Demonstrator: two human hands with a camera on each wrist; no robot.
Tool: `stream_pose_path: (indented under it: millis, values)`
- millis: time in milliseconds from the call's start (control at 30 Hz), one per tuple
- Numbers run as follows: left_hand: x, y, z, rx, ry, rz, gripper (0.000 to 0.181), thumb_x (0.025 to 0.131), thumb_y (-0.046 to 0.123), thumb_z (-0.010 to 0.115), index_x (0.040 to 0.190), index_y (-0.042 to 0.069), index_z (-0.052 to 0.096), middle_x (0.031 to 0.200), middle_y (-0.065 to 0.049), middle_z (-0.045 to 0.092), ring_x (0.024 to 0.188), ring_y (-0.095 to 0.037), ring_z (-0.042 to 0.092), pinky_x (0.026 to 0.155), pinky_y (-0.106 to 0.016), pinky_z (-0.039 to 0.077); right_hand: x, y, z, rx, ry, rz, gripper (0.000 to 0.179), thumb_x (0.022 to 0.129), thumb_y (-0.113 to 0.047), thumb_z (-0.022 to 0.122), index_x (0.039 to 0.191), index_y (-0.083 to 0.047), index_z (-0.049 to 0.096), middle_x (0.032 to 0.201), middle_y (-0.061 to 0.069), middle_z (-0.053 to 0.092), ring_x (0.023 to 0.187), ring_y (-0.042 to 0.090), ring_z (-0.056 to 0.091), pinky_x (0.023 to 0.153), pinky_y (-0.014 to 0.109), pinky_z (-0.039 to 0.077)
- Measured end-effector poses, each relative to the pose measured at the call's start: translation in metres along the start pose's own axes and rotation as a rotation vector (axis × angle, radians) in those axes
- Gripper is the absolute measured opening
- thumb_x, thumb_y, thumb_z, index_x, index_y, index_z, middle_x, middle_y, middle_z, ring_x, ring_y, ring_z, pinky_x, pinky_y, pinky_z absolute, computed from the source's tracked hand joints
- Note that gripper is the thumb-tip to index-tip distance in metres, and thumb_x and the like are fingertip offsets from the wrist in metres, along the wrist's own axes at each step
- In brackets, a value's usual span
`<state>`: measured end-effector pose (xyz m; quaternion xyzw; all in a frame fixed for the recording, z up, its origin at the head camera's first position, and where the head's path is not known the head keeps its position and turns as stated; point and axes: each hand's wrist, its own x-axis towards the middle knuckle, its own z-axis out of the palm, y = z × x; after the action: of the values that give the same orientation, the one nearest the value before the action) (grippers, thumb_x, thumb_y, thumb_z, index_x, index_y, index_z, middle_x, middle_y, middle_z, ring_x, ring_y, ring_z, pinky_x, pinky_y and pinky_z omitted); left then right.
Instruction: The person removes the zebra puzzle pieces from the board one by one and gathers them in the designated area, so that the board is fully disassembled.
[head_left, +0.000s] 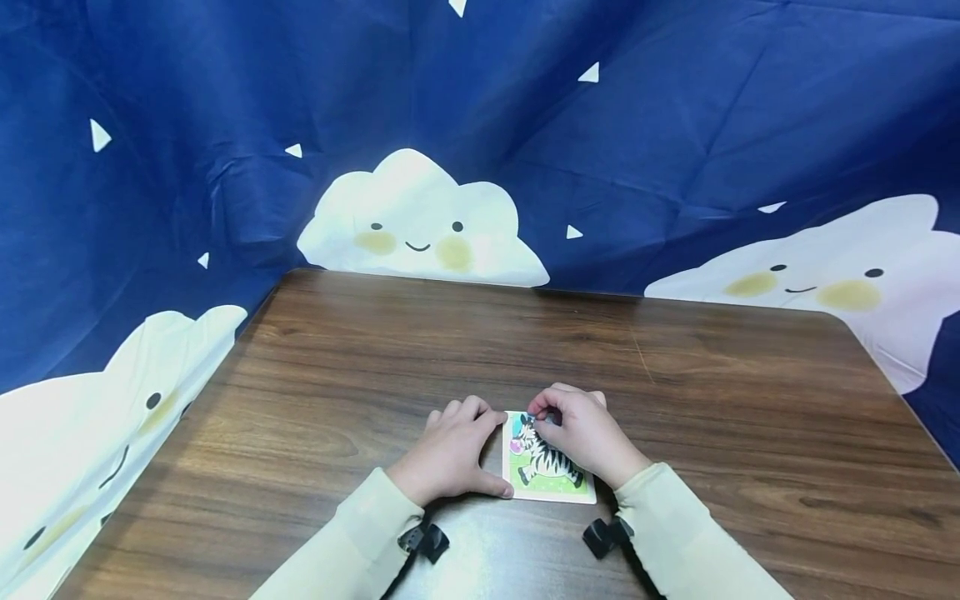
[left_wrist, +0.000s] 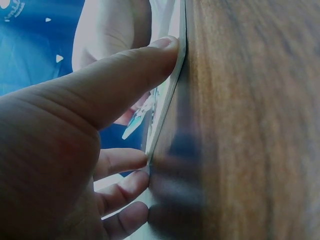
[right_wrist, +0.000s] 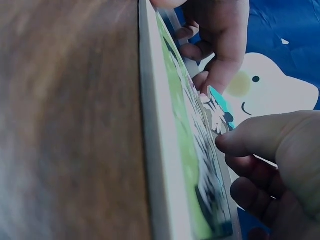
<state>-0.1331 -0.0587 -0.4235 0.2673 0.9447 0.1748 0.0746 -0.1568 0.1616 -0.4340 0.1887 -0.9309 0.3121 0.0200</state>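
A small square zebra jigsaw puzzle [head_left: 551, 485], with a pale frame and green ground, lies flat on the table. My left hand [head_left: 459, 450] spans its left side, thumb resting on the near corner and index finger touching the far corner. Over the puzzle's upper part, my right hand [head_left: 581, 433] pinches a puzzle piece [right_wrist: 216, 112] between thumb and fingers. That piece bears black-and-white stripes and a teal edge; it stands tilted up from the board in both wrist views. From the head view, the right fingers hide part of it.
The brown wooden table [head_left: 360, 358] extends around the puzzle. A dark blue curtain [head_left: 585, 142] with white smiling clouds hangs behind and along the sides. Each sleeve carries a black wrist camera [head_left: 432, 542] on a strap.
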Motion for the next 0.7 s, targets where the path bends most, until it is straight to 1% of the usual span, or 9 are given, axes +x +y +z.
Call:
stream_pose_path:
  millis: [133,500,600,700]
  values:
    - [0.0,0.0,0.0,0.004,0.0,0.0,0.096,0.065,0.064,0.084,0.143,0.015,0.055,0.131,-0.002,0.052,0.11,-0.021,0.046,0.085,-0.035,0.035,0.0,0.001,-0.002,0.006,0.004,0.005,0.011,0.084,-0.008,0.076,0.089,-0.018,0.072,0.087,-0.01,0.064,0.078,0.008,0.057,0.081,0.041,0.029]
    - [0.0,0.0,0.0,0.004,-0.005,-0.003,0.096,0.065,0.064,0.084,0.143,0.015,0.055,0.131,-0.002,0.052,0.111,-0.021,0.046,0.086,-0.036,0.035,0.0,0.012,-0.012,0.018,-0.045,-0.02,0.011,0.087,-0.01,0.074,0.09,-0.02,0.072,0.089,-0.012,0.064,0.08,0.008,0.057,0.084,0.04,0.034]
    - [0.0,0.0,0.0,0.006,-0.009,-0.006,0.097,0.065,0.064,0.083,0.143,0.015,0.055,0.131,-0.003,0.052,0.111,-0.021,0.046,0.086,-0.036,0.035,0.0,0.017,-0.015,0.024,-0.037,-0.033,0.011,0.086,-0.009,0.075,0.09,-0.018,0.073,0.088,-0.011,0.064,0.078,0.008,0.056,0.08,0.035,0.04]
    - [0.0,0.0,0.0,0.004,-0.01,-0.008,0.097,0.065,0.064,0.084,0.144,0.015,0.055,0.132,-0.002,0.052,0.111,-0.021,0.046,0.087,-0.036,0.036,-0.001,0.021,-0.017,0.039,-0.033,-0.029,0.01,0.087,-0.007,0.075,0.091,-0.016,0.073,0.088,-0.009,0.064,0.077,0.008,0.055,0.073,0.028,0.044]
